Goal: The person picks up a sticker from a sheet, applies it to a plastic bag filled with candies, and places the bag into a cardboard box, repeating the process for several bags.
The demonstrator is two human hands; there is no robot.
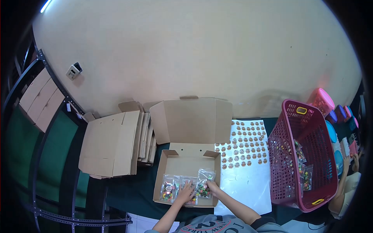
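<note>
An open cardboard box (186, 163) lies in front of me with its lid raised at the back. Along its front side are clear plastic bags of small colourful pieces. My left hand (186, 192) rests with fingers spread on the middle bag (193, 201), covering part of it. Beside it, the left bag (169, 188) lies flat in the box. At the right, my right hand (211, 188) grips the edge of another bag (203, 184), which overlaps the box's right part. The fingertips of that hand are partly hidden.
Flattened cardboard boxes (110, 145) stand stacked on the left. To the right lies a white sheet of round stickers (244, 186), then a maroon basket (285, 155) holding more bags. Colourful tubs (322, 101) and another person's hands (351, 161) are at far right.
</note>
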